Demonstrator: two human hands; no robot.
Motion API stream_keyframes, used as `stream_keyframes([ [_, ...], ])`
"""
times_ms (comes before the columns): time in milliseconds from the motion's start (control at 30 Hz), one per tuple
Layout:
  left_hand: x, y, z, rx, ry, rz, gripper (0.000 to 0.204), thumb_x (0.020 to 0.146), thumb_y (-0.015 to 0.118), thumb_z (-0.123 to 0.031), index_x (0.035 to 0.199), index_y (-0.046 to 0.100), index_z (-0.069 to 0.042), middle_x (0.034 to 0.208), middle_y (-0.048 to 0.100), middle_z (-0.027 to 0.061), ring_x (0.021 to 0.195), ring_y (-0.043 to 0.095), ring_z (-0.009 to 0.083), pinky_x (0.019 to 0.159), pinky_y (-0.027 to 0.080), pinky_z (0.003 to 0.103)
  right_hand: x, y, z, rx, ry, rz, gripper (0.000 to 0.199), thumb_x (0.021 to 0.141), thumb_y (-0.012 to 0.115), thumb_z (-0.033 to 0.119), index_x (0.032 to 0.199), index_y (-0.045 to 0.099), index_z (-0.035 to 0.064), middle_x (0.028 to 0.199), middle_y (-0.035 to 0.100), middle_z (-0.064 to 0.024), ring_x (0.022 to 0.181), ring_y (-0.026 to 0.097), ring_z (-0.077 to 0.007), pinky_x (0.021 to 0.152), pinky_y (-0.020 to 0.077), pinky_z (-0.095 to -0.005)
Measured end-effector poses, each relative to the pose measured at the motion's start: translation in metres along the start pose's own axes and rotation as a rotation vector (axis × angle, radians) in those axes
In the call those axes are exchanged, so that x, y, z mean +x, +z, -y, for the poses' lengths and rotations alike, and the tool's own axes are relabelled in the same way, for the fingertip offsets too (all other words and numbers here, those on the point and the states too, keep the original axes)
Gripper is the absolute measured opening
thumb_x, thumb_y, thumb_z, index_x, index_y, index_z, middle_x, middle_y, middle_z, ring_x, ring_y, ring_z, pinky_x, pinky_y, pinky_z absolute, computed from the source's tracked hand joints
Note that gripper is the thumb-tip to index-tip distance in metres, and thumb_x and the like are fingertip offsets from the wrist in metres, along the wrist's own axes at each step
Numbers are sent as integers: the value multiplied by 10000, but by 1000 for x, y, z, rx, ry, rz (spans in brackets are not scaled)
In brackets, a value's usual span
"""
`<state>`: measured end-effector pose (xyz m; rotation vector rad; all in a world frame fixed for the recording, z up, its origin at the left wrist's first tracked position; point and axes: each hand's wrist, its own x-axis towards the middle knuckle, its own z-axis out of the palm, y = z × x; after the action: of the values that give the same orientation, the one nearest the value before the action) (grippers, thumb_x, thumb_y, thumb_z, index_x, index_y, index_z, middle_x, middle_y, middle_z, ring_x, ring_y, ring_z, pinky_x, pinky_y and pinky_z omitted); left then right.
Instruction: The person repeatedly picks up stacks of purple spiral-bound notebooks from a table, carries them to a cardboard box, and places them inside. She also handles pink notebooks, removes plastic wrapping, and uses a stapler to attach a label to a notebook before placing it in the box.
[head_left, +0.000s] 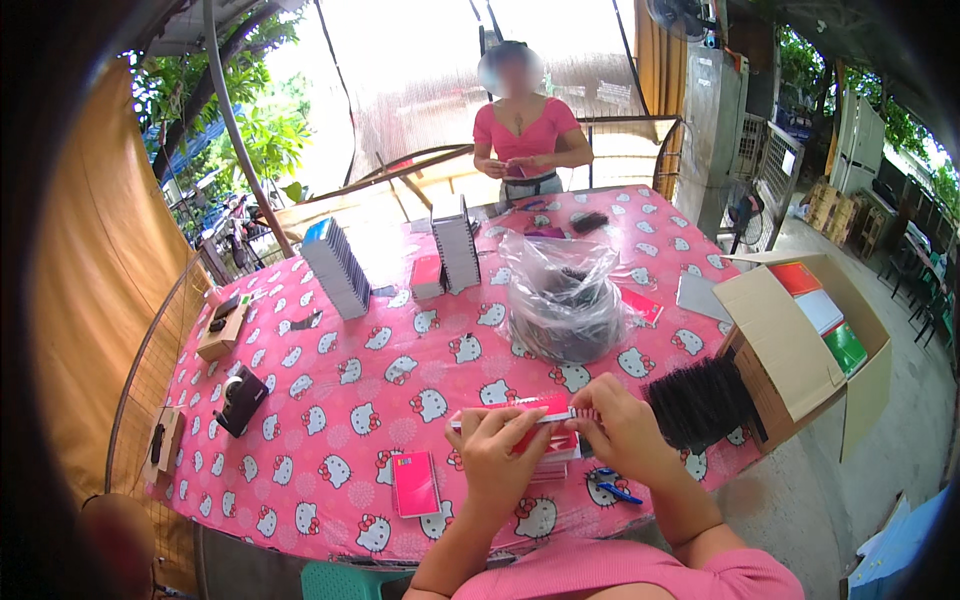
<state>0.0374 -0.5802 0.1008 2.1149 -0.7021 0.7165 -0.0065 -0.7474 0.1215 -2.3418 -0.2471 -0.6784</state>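
Note:
My left hand (pixel 493 440) is closed round a small notebook (pixel 545 407) with a pink-red cover, held edge-up near the table's front side. At the notebook's right end, my right hand (pixel 622 425) pinches its ridged edge between thumb and fingers; whether a thin coil is also in the pinch is too small to tell. A short stack of pink notebooks (pixel 550 470) lies under my hands, partly hidden. Blue-handled pliers (pixel 614 486) rest just below my right hand. One pink notebook (pixel 415 484) lies flat left of my left forearm.
Black binding coils (pixel 700 405) lie right, beside a cardboard box (pixel 775 345) of notebooks. A clear bag (pixel 565 310) holds more coils. Spiral notebook stacks (pixel 337 268) stand behind, a black tape dispenser (pixel 240 402) left. A co-worker (pixel 525 135) stands across the table, hands on a small item.

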Motion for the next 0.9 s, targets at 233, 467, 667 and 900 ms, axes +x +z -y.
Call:
stream_keyframes([
  [233, -2, 7, 1, -20, -6, 1, 198, 670, 751, -221, 860, 708, -187, 812, 635, -46, 831, 516, 142, 844, 258, 386, -1, 2, -2, -96, -119, -19, 186, 785, 645, 186, 903, 557, 72, 829, 549, -81, 727, 589, -293, 584, 484, -376],
  [467, -3, 5, 2, -6, 3, 1, 199, 676, 746, -210, 870, 710, -183, 818, 635, -50, 831, 515, 142, 829, 259, 382, 2, 4, 5, -141, -138, -36, 224, 783, 647, 233, 912, 566, 69, 810, 531, -89, 716, 579, -290, 590, 486, -369],
  [667, -1, 6, 3, -44, 7, 2, 223, 662, 754, -183, 880, 712, -174, 808, 637, -40, 812, 520, 146, 806, 286, 350, 5, 6, 3, -108, -157, -46, 199, 787, 659, 201, 859, 577, 35, 806, 547, -106, 690, 580, -302, 592, 469, -364],
  [900, 4, 2, -2, -49, -24, -6, 266, 646, 771, -190, 889, 678, -132, 812, 647, -8, 792, 538, 166, 794, 312, 348, 12, -3, -2, -136, -162, 23, 168, 808, 634, 198, 851, 612, 38, 793, 583, -107, 701, 594, -303, 607, 484, -353],
])
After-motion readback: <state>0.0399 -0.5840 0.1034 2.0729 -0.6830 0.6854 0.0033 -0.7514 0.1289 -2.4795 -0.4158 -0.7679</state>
